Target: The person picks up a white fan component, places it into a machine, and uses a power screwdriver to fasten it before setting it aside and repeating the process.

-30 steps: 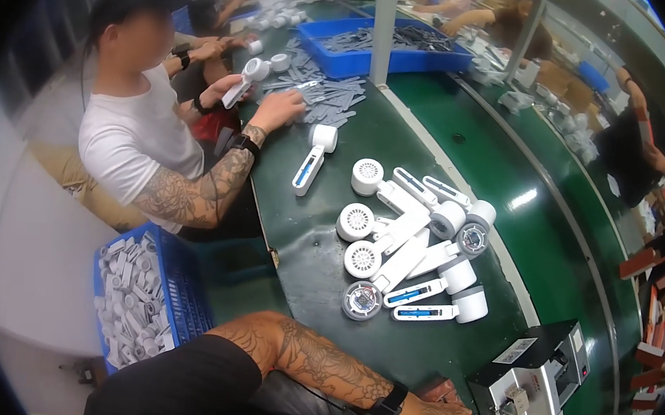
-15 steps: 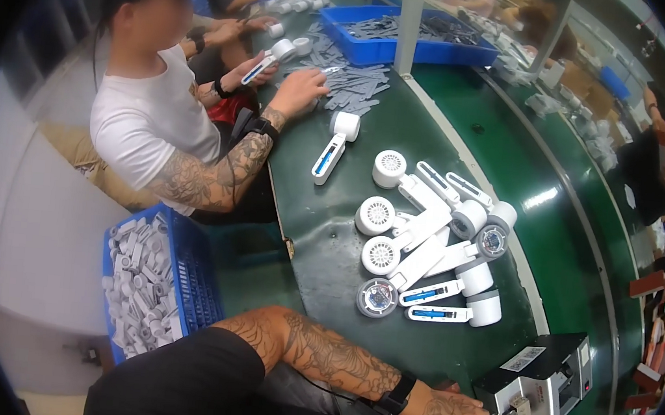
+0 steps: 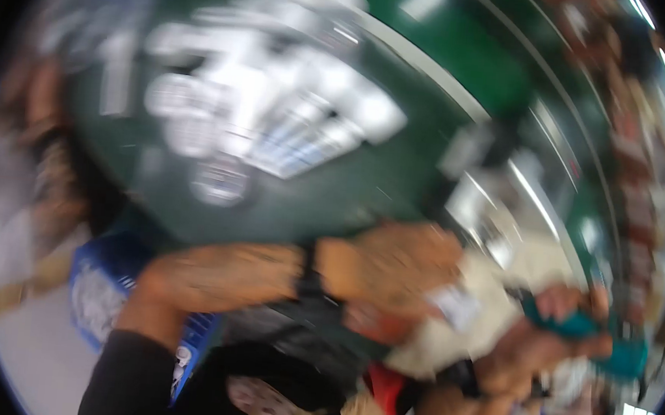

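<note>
My left hand [image 3: 399, 265], with a dark band at its wrist, reaches across the near part of the bench. Its fingers are smeared by motion, so their grip cannot be read. Just below it a reddish patch of skin, apparently my right hand [image 3: 378, 322], is mostly covered; its fingers are hidden. A small whitish piece [image 3: 454, 307] shows beside the hands, too blurred to name or to say which hand touches it. Beyond my fingers stands a silver and black bench machine [image 3: 486, 213]. To the left lies a group of white handheld devices [image 3: 241, 81] with round heads.
On the right, another person's hands [image 3: 560, 314] are around a teal tool [image 3: 620, 351]. A co-worker's arm [image 3: 52, 159] is at the left edge. A blue crate [image 3: 100, 290] of white parts stands below the bench. A green conveyor [image 3: 458, 37] runs behind.
The whole view has swung right and blurred, so the devices and machine sit further left and higher. The co-worker with the teal tool has come into view. My left hand has moved off the machine's front.
</note>
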The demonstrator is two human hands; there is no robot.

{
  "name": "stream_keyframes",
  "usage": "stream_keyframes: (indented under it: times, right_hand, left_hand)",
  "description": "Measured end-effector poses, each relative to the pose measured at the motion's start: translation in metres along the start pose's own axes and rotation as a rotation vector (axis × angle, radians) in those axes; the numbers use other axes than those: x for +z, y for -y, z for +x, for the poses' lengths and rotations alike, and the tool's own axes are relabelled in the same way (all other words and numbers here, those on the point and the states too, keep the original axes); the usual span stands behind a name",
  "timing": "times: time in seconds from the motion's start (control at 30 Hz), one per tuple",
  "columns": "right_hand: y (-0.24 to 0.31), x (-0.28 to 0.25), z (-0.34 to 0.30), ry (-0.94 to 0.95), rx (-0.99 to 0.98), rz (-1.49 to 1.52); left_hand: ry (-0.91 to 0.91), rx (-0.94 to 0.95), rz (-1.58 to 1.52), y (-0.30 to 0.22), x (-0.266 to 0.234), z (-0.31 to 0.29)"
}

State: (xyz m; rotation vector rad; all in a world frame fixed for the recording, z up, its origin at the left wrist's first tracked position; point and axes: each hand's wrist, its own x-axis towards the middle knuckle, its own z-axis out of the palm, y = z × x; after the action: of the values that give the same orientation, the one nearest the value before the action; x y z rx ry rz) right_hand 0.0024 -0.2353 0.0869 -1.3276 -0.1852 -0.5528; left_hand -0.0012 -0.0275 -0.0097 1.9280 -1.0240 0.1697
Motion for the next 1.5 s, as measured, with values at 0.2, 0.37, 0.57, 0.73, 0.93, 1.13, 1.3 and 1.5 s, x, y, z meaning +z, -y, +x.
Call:
stream_keyframes:
  times: [0.2, 0.37, 0.57, 0.73, 0.93, 1.13, 1.3, 1.5]
  right_hand:
    - [-0.008, 0.014, 0.012, -0.008, -0.005, -0.116]
    - [-0.016, 0.025, 0.014, 0.031, 0.036, -0.097]
    - [-0.027, 0.042, 0.013, 0.022, 0.031, -0.158]
    - [-0.031, 0.032, 0.007, 0.066, -0.008, -0.061]
    - [-0.004, 0.031, -0.014, -0.07, 0.185, -0.055]
    - [0.004, 0.009, -0.033, -0.044, 0.186, -0.173]
    - [-0.003, 0.004, -0.037, -0.053, 0.172, -0.231]
    - [-0.015, 0.01, -0.041, -0.027, 0.117, -0.243]
  left_hand:
    - [0.243, -0.079, -0.038, 0.0, 0.005, 0.022]
    - [0.125, -0.044, -0.011, -0.002, 0.011, 0.017]
    - [0.078, -0.015, 0.003, -0.007, 0.014, 0.012]
    - [0.282, -0.077, 0.007, -0.015, 0.011, 0.026]
    - [0.137, -0.075, 0.025, -0.008, 0.007, 0.023]
    - [0.099, -0.085, -0.009, -0.005, 0.005, 0.022]
    - [0.142, -0.111, -0.022, -0.004, 0.009, 0.019]
    - [0.135, -0.069, 0.039, -0.001, 0.007, 0.016]
